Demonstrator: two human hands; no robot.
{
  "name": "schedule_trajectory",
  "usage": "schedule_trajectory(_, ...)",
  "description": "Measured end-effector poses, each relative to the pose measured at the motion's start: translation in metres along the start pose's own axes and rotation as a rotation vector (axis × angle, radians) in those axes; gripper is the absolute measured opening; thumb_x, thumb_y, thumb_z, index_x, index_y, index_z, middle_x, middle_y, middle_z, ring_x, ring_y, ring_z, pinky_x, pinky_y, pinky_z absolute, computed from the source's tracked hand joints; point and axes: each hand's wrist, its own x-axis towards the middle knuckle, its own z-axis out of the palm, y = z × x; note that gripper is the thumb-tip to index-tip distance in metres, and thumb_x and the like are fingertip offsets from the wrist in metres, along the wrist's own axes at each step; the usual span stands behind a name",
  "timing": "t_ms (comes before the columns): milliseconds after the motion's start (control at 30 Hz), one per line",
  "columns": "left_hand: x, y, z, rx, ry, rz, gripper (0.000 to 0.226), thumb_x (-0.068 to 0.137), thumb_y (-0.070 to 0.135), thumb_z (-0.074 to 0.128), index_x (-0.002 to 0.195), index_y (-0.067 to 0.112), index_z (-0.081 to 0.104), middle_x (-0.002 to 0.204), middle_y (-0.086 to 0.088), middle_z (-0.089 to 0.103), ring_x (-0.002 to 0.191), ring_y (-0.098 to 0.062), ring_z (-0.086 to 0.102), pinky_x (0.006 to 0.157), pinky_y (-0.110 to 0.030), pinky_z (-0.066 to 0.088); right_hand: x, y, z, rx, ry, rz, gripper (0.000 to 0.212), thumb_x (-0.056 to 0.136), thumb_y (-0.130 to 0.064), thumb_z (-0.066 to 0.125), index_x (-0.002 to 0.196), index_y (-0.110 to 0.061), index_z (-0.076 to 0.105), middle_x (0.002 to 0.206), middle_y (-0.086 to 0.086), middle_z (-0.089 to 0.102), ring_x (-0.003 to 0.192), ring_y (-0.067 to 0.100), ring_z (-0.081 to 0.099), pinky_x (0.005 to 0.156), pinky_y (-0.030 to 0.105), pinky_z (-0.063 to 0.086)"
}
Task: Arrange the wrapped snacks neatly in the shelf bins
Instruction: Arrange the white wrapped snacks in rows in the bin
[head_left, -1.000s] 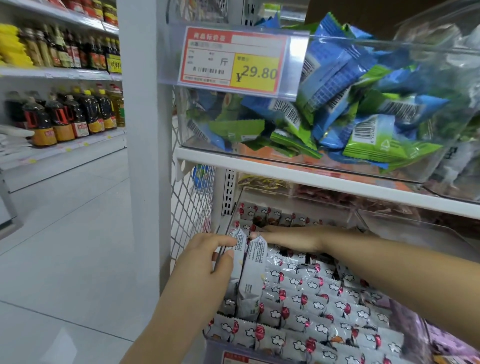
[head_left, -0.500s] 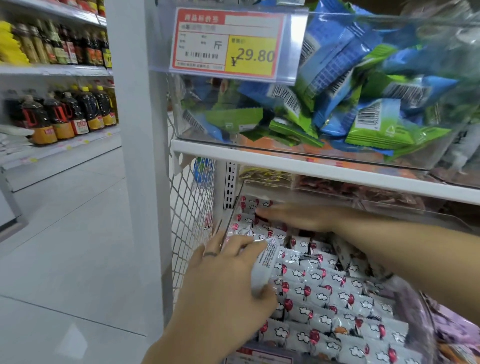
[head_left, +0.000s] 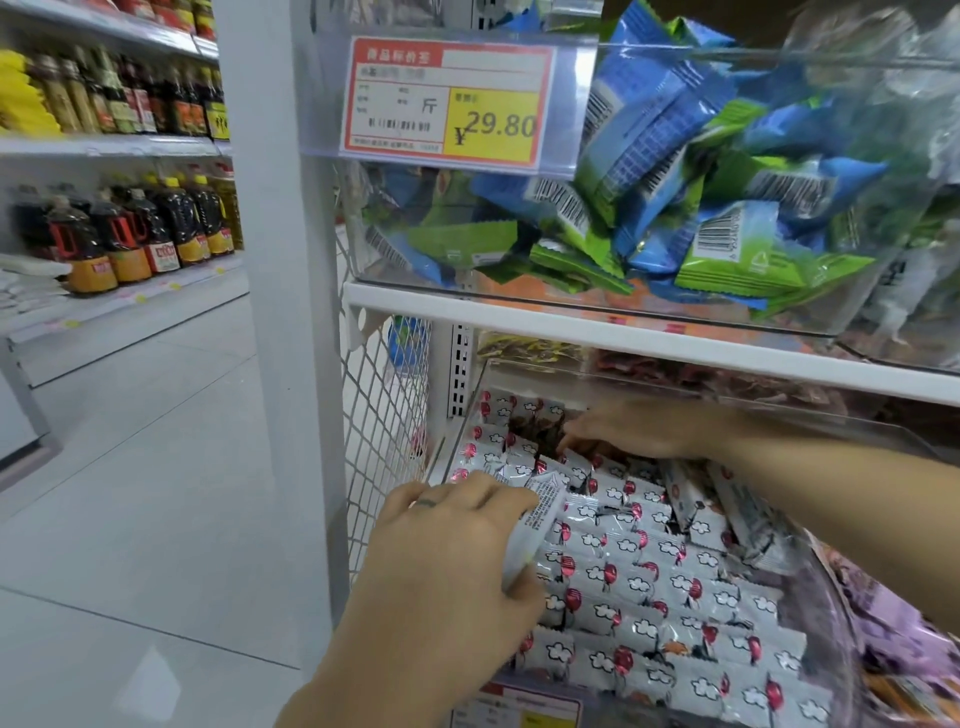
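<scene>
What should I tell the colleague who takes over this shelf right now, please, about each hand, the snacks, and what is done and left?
Left hand: closed on one silver-white wrapped snack with printed text, at the left edge of the clear plastic lower bin.
Right hand: reaching into the bin's back left corner, fingers among the packets; whether it grips one cannot be told.
Done: the silver-white snacks with red balloon and cloud print lie in fairly even rows across the front and middle.
Left: place the held packet, then tidy the tilted packets at the right and the loose ones at the back.
</scene>
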Motion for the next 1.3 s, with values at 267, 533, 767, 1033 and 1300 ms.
schedule_trajectory(267, -0.002, -0.005, 0.002, -0.038, -0.014, -0.02, 0.057, 0.075, 0.06, 0.045, 0.129, 0.044, 0.044, 0.123, 0.028, 0.045, 0.105, 0.003, 0.052, 0.107, -0.026, 0.011, 0.009, 0.002, 0.001, -0.247, -0.004, -0.036, 0.042, 0.096, -0.031, 0.048, 0.137, -0.025, 0.044, 0.147, -0.001, 0.039, 0.129, 0.015, 0.04, 0.103, 0.028, 0.03)
schedule_trajectory(533, -0.003, -0.009, -0.001, -0.056, 0.002, 0.016, 0.054, 0.074, 0.067, 0.044, 0.124, 0.047, 0.046, 0.119, 0.032, 0.04, 0.106, 0.006, 0.048, 0.107, -0.022, 0.011, -0.003, -0.001, -0.016, -0.17, 0.194, -0.104, 0.029, 0.094, -0.031, 0.055, 0.12, -0.022, 0.06, 0.077, -0.02, 0.049, 0.06, -0.01, 0.043, 0.054, 0.01, 0.03)
schedule_trajectory(767, -0.002, -0.013, 0.003, -0.052, 0.048, -0.004, 0.038, 0.07, 0.062, 0.048, 0.099, 0.043, 0.064, 0.102, 0.027, 0.055, 0.094, 0.001, 0.054, 0.087, -0.026, 0.035, -0.065, -0.006, -0.008, 0.02, 0.577, 0.058, 0.009, 0.088, -0.043, 0.057, 0.097, -0.045, 0.056, 0.093, -0.01, 0.064, 0.08, 0.013, 0.062, 0.074, 0.028, 0.049)
schedule_trajectory(1033, 0.002, -0.002, 0.013, -0.114, 0.169, -0.118, 0.03, 0.08, 0.044, 0.061, 0.105, 0.03, 0.067, 0.11, 0.015, 0.056, 0.104, -0.008, 0.047, 0.085, -0.033, 0.041, -0.138, -0.011, 0.032, 0.241, 0.531, -0.166, 0.014, 0.082, -0.02, 0.068, 0.086, -0.032, 0.062, 0.067, -0.014, 0.063, 0.048, 0.004, 0.048, 0.051, 0.013, 0.038)
schedule_trajectory(1300, 0.002, -0.003, 0.017, -0.162, 0.154, -0.108, 0.038, 0.082, 0.049, 0.056, 0.116, 0.032, 0.061, 0.115, 0.02, 0.046, 0.106, 0.004, 0.028, 0.089, -0.021, 0.033, -0.119, -0.015, 0.007, 0.181, 0.281, -0.112, 0.02, 0.084, -0.027, 0.067, 0.103, -0.031, 0.062, 0.095, -0.017, 0.067, 0.086, -0.008, 0.062, 0.08, 0.009, 0.048)
